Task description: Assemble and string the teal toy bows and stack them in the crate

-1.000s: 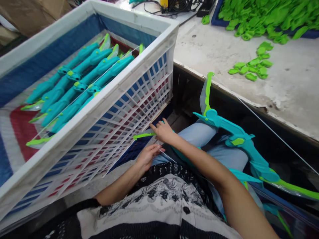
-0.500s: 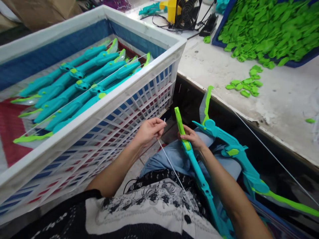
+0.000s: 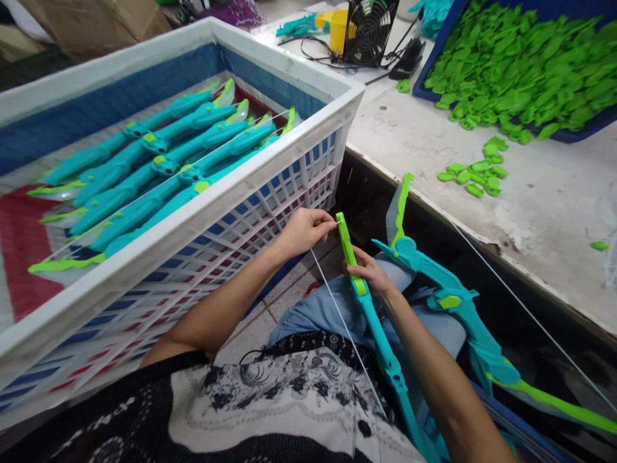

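My left hand [image 3: 308, 233] pinches the end of a white string [image 3: 332, 296] at the green tip of a teal toy bow [image 3: 378, 328]. From the pinch, the string runs slack down across my lap. Around the green limb of that bow, just below its tip, my right hand [image 3: 370, 270] is closed, with the thumb on the near side. The bow stands tilted, its lower part going down between my right arm and my body. Beside my right arm another teal and green toy bow [image 3: 450, 292] lies across my leg, near a taut white string [image 3: 525, 308].
At my left stands a white plastic crate [image 3: 308, 154] holding several toy bows [image 3: 164, 164]. The worktable [image 3: 409, 141] on the right carries a blue bin [image 3: 421, 83] heaped with green parts [image 3: 525, 64], several loose green pieces [image 3: 475, 170], a black fan [image 3: 370, 32] and a yellow cup [image 3: 338, 31].
My left hand has moved right and slightly up, bringing the string's end to the bow's green tip. My right hand keeps its hold on the bow.
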{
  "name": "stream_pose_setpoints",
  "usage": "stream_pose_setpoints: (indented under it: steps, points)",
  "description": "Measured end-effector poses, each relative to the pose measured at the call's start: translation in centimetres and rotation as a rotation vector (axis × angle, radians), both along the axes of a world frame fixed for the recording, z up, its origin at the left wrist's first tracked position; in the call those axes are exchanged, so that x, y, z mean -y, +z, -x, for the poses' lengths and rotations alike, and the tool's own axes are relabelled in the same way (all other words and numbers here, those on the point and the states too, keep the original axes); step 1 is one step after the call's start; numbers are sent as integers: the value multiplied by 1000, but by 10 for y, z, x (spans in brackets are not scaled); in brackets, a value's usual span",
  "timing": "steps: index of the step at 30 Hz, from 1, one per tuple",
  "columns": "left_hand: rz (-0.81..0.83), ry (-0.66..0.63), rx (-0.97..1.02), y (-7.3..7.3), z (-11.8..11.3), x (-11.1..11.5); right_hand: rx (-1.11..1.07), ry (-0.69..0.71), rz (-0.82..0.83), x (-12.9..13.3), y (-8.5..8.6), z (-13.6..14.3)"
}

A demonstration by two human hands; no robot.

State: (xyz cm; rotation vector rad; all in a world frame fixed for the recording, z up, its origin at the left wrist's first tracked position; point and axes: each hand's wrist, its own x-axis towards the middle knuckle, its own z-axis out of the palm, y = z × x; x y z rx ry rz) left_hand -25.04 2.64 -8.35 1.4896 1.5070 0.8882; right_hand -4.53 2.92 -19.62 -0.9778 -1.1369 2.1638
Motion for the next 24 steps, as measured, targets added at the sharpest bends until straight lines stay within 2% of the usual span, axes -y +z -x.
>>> stream_pose_setpoints:
  steps: [11, 14, 17, 19, 21, 24]
  points:
    - [-68, -66, -17, 0, 4, -5, -18, -2, 9, 0, -3, 0]
    - [-24, -53, 110, -1, 2, -7, -21, -3, 1, 0, -4, 0]
    - [73, -79, 349, -8, 0, -11, -1, -2, -44, 3, -8, -1]
    - [117, -93, 463, -14, 0, -13, 44, 10, -130, 4, -9, -2]
    - [142, -84, 523, -19, 0, -16, 121, -29, -311, 3, -5, 0]
    - [158, -59, 565, -21, -1, -18, 254, -236, -716, -10, 15, 5]
